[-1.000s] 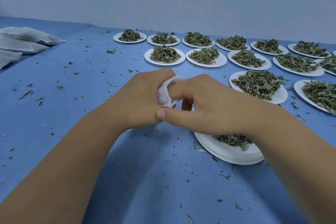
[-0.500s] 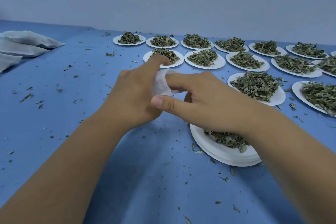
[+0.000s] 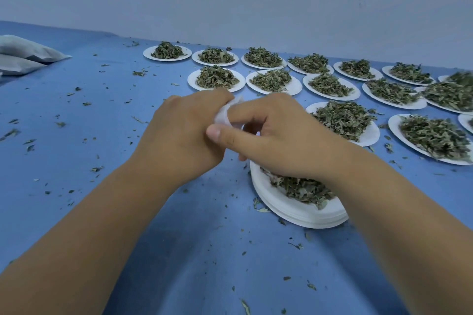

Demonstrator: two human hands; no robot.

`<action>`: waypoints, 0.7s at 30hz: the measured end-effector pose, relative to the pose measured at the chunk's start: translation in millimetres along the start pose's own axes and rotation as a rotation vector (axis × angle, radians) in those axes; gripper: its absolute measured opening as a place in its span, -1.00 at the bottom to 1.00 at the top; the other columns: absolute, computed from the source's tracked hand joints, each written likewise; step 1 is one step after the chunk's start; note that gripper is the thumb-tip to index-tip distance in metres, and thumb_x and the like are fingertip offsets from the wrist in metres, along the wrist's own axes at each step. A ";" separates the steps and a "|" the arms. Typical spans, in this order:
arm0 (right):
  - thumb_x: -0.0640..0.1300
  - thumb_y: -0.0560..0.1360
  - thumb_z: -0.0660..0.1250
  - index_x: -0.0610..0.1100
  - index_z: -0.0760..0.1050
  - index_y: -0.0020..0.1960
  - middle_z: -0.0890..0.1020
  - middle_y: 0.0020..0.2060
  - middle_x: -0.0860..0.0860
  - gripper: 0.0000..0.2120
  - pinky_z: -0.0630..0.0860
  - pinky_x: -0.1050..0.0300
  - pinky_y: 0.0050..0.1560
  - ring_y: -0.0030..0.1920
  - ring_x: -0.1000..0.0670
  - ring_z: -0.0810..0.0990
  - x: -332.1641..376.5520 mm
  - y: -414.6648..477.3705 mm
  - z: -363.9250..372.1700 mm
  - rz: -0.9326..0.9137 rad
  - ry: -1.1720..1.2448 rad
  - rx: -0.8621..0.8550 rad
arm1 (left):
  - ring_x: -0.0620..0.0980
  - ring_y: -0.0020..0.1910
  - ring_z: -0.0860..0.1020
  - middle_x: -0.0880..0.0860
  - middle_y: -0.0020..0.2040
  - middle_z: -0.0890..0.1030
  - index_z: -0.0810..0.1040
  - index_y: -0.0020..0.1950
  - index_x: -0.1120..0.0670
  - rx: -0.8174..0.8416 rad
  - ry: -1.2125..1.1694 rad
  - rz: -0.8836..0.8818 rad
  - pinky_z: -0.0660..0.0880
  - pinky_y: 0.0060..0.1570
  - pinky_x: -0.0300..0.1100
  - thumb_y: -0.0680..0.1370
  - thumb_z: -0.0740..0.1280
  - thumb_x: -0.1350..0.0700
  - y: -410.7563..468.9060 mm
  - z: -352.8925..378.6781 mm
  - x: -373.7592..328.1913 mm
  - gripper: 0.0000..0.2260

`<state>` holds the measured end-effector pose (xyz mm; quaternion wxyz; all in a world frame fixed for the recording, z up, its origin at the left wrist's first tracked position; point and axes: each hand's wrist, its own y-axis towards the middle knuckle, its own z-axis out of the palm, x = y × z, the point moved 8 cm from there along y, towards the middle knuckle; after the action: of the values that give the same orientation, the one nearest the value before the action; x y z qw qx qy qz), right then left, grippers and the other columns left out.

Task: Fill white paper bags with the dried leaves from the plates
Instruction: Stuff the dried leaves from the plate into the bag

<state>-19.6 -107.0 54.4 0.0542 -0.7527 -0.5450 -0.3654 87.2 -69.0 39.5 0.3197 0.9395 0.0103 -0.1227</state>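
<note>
A small white paper bag (image 3: 225, 115) shows between my two hands above the blue table. My left hand (image 3: 184, 135) grips it from the left, fingers curled round it. My right hand (image 3: 276, 140) pinches its top with curled fingers, the thumb stretched left across my left hand. Most of the bag is hidden. Under my right wrist a stack of white plates (image 3: 294, 208) carries a small heap of dried leaves (image 3: 302, 188). Several more plates heaped with dried leaves (image 3: 343, 117) stand in rows behind and to the right.
Filled grey-white bags (image 3: 28, 54) lie at the far left edge. Leaf crumbs are scattered over the blue table (image 3: 89, 135). A pale wall (image 3: 230, 15) bounds the table's far side.
Both hands with the bag have shifted slightly between frames. My left index finger, raised half a second ago, has curled back down on the bag.
</note>
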 end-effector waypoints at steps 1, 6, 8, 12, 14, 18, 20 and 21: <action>0.04 0.60 0.38 0.06 0.66 -0.19 0.65 -0.38 0.09 -0.79 0.37 0.39 -0.36 -0.43 0.10 0.57 -3.4 -6.1 -11.7 0.006 0.009 -0.064 | -0.20 -0.32 0.47 -0.22 -0.30 0.46 0.23 -0.12 -0.24 0.005 0.011 -0.025 0.22 -0.39 -0.38 0.38 0.16 0.03 -1.6 5.4 4.8 -0.81; 0.32 0.47 0.38 0.31 0.51 0.29 0.55 0.13 0.43 -0.60 0.37 0.38 0.05 0.18 0.42 0.46 -52.3 -45.2 -47.2 0.168 -0.289 0.039 | 0.00 -0.30 0.40 -0.16 -0.28 0.38 0.25 -0.14 -0.19 0.143 0.056 -0.098 0.20 -0.35 -0.20 0.38 0.33 0.14 -3.3 22.0 0.4 -0.70; 0.50 0.37 0.31 0.40 0.35 0.39 0.42 0.22 0.53 -0.39 0.32 0.36 0.14 0.27 0.49 0.32 -69.5 -61.4 -43.3 0.221 -0.339 0.192 | 0.10 -0.22 0.45 -0.13 -0.24 0.40 0.28 -0.11 -0.15 0.176 0.063 -0.073 0.25 -0.22 -0.12 0.39 0.33 0.12 -3.4 27.3 -9.3 -0.73; 0.42 0.41 0.36 0.32 0.32 0.46 0.42 0.29 0.43 -0.34 0.30 0.35 0.22 0.31 0.34 0.37 -79.6 -74.2 -31.8 0.186 -0.390 0.236 | 0.12 -0.05 0.49 -0.08 -0.03 0.52 0.42 0.10 -0.08 0.272 0.098 -0.055 0.38 0.04 0.02 0.42 0.34 0.06 -4.3 38.4 -23.6 -0.73; 0.29 0.45 0.41 0.27 0.43 0.40 0.51 0.25 0.37 -0.46 0.32 0.40 0.17 0.25 0.31 0.44 -78.3 -71.5 -33.8 0.152 -0.399 0.154 | 0.10 -0.10 0.46 -0.09 -0.10 0.47 0.40 0.09 -0.07 0.311 0.090 -0.075 0.38 0.04 0.01 0.43 0.34 0.09 -1.7 40.0 -27.6 -0.73; 0.07 0.45 0.52 0.24 0.62 0.13 0.60 -0.03 0.39 -0.73 0.35 0.49 -0.04 0.09 0.29 0.55 -77.0 -69.1 -45.9 0.128 -0.313 -0.010 | -0.06 -0.30 0.32 -0.08 -0.20 0.40 0.33 -0.01 -0.07 0.402 0.218 -0.055 0.31 0.01 -0.01 0.40 0.31 0.20 16.2 42.6 -37.6 -0.73; 0.02 0.44 0.55 0.21 0.66 0.06 0.64 -0.09 0.34 -0.78 0.37 0.50 -0.04 0.04 0.28 0.58 -77.4 -70.8 -57.3 0.135 -0.255 -0.104 | 0.00 -0.26 0.35 -0.06 -0.16 0.45 0.34 0.04 -0.06 0.395 0.262 -0.053 0.32 0.11 0.04 0.39 0.31 0.23 27.6 39.4 -44.7 -0.69; 0.02 0.44 0.56 0.21 0.66 0.06 0.65 -0.08 0.33 -0.78 0.37 0.51 -0.05 0.02 0.30 0.57 -77.9 -72.7 -62.3 0.143 -0.238 -0.143 | 0.04 -0.22 0.38 -0.05 -0.14 0.48 0.34 0.07 -0.05 0.384 0.279 -0.056 0.33 0.15 0.07 0.39 0.31 0.23 30.3 39.0 -48.6 -0.67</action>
<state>-123.6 -168.7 29.3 -0.0387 -0.8296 -0.4650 -0.3068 34.3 -113.8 39.3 0.1271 0.9903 0.0568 0.0000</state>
